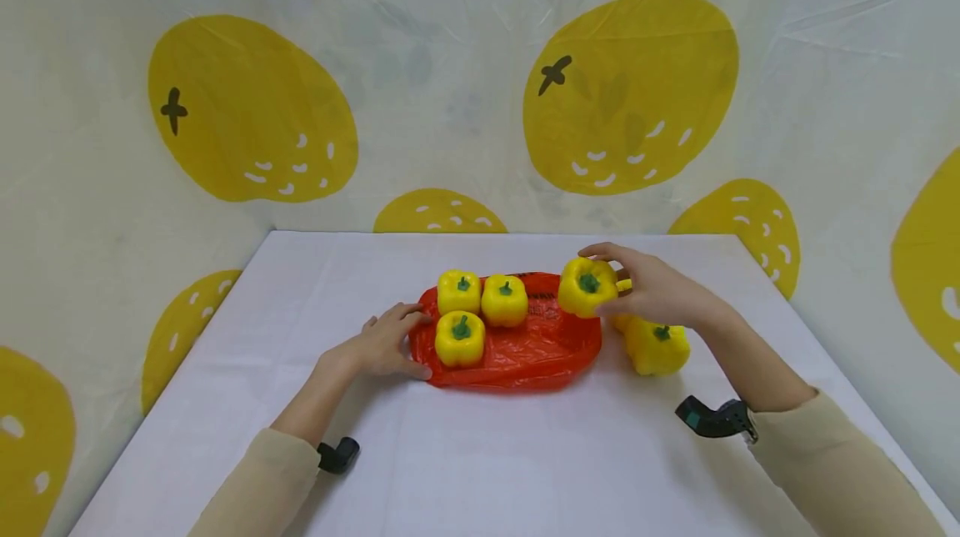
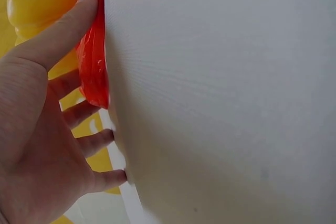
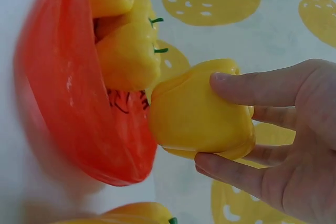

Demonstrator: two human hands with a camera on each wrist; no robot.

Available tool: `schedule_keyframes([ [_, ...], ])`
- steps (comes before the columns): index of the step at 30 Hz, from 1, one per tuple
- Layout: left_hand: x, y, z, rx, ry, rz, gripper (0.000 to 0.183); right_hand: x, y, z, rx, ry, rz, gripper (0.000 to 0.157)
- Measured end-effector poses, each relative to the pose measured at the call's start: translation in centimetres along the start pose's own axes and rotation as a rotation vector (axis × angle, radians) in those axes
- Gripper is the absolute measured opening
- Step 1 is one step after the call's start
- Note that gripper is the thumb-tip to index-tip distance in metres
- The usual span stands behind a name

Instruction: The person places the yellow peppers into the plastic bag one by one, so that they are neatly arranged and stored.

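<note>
In the head view, a red plastic bag (image 1: 517, 353) with dark lettering lies spread open on the table. Three yellow bell peppers with green stems are in its left half, among them a front pepper (image 1: 460, 338). My left hand (image 1: 386, 343) spreads its fingers against the bag's left end; in the left wrist view the thumb (image 2: 68, 24) touches the red rim. Over the bag's right end, my right hand (image 1: 656, 283) holds another yellow bell pepper (image 1: 587, 287) between thumb and fingers, as the right wrist view also shows.
More yellow bell pepper (image 1: 657, 347) shows on the table to the right of the bag, below the right hand and partly hidden. The table (image 1: 480, 462) has a white cover. Behind it hangs a pale curtain (image 1: 442, 103) with large yellow fruit shapes.
</note>
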State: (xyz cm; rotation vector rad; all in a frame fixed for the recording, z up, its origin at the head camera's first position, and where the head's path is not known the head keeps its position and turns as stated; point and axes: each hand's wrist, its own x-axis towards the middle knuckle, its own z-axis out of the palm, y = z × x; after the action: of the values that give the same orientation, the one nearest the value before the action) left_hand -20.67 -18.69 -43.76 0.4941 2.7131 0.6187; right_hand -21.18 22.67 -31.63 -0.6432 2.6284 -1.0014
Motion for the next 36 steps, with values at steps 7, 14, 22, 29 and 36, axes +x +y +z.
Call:
schedule_keyframes([
  [7, 0.1, -0.3, 0.2, -0.001, -0.004, -0.002, 0.087, 0.5, -0.2, 1.7, 0.065, -0.029, 0.038, 0.07],
  [14, 0.1, -0.4, 0.2, 0.002, 0.004, 0.014, 0.086, 1.2, 0.0, 3.2, 0.037, -0.034, 0.022, 0.068],
  [22, 0.0, -0.1, 0.0, -0.005, 0.003, 0.009, 0.086, 1.9, -0.5, 5.0, 0.021, -0.052, 0.005, 0.067],
  [29, 0.1, -0.1, 0.1, -0.007, 0.001, -0.01, 0.088, 2.5, -1.0, 6.5, 0.024, -0.082, 0.012, 0.069],
  [36, 0.0, -0.2, 0.1, 0.009, 0.004, 0.008, 0.087, 2.7, -1.5, 7.7, 0.012, -0.087, 0.029, 0.07],
])
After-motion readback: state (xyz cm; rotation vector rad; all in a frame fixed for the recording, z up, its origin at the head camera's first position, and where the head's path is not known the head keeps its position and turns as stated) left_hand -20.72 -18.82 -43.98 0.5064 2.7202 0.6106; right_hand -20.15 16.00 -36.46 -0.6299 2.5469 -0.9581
